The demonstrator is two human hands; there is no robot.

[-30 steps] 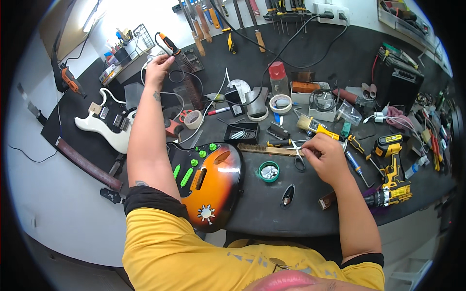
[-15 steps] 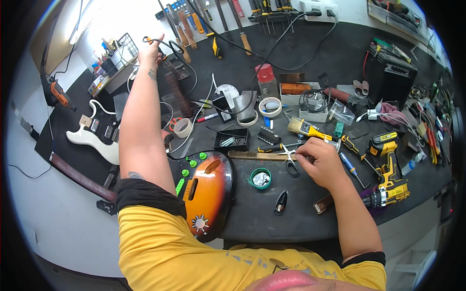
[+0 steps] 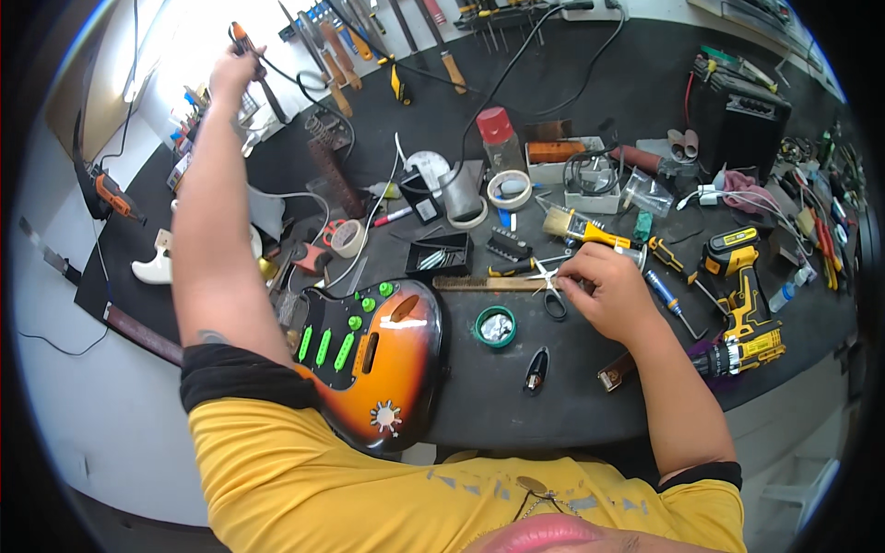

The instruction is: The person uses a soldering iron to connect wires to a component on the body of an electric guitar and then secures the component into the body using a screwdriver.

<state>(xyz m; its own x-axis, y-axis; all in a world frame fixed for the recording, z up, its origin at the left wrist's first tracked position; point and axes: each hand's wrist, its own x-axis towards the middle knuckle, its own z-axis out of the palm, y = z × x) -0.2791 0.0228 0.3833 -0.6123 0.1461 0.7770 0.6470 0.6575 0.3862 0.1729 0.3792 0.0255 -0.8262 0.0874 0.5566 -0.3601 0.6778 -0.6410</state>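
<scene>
My left hand (image 3: 236, 76), stretched to the far left, is closed round a soldering iron (image 3: 241, 39) with an orange-and-black handle and a black cord. A coiled stand (image 3: 323, 124) stands to the right of it. My right hand (image 3: 604, 288) hovers over the bench with thumb and fingers pinched; what is between them is too small to make out. Beside those fingertips lie scissors (image 3: 553, 300). An orange-and-black sunburst electric guitar body (image 3: 410, 364) with green knobs and pickup covers lies near my left forearm. Right of it sits a small green-rimmed tin (image 3: 496, 341).
A wooden-handled brush (image 3: 489, 284) lies behind the tin, below a black parts tray (image 3: 441, 258). A yellow cordless drill (image 3: 737, 304) and a paintbrush (image 3: 581, 230) lie to the right. A black amplifier (image 3: 742, 120) stands at the back right. Cords cross the bench.
My left hand has moved up and left with the soldering iron, away from the coiled stand. More of the guitar body shows. My right hand stays pinched near the scissors.
</scene>
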